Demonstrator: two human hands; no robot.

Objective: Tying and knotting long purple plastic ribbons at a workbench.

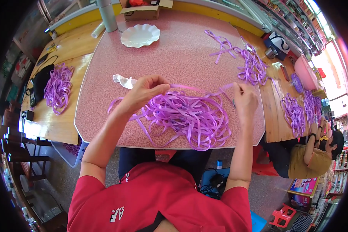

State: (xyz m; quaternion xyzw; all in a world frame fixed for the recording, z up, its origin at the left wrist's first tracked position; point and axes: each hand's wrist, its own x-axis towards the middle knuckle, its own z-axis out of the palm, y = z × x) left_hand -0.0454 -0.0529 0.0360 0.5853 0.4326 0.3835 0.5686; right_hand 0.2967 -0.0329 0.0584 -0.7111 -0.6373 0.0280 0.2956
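A big tangled heap of purple ribbon [189,118] lies on the pink speckled table right in front of me. Above its left side, my left hand [146,91] is closed, thumb and fingers pinching a strand of the ribbon. That strand runs rightward over the heap. My right hand [245,99] is also closed, at the heap's right edge, with ribbon running into its fingers. Something small and dark shows beside its fingers, too small to name. Crumpled white tissue [124,81] rests just beyond my left hand.
A scalloped white plate [140,36], a grey-green bottle [106,17] and an open cardboard box [142,13] stand at the back. More purple ribbon [252,66] lies at the far right, and another bundle [58,89] on the left wooden table. A co-worker [311,156] sits at the right.
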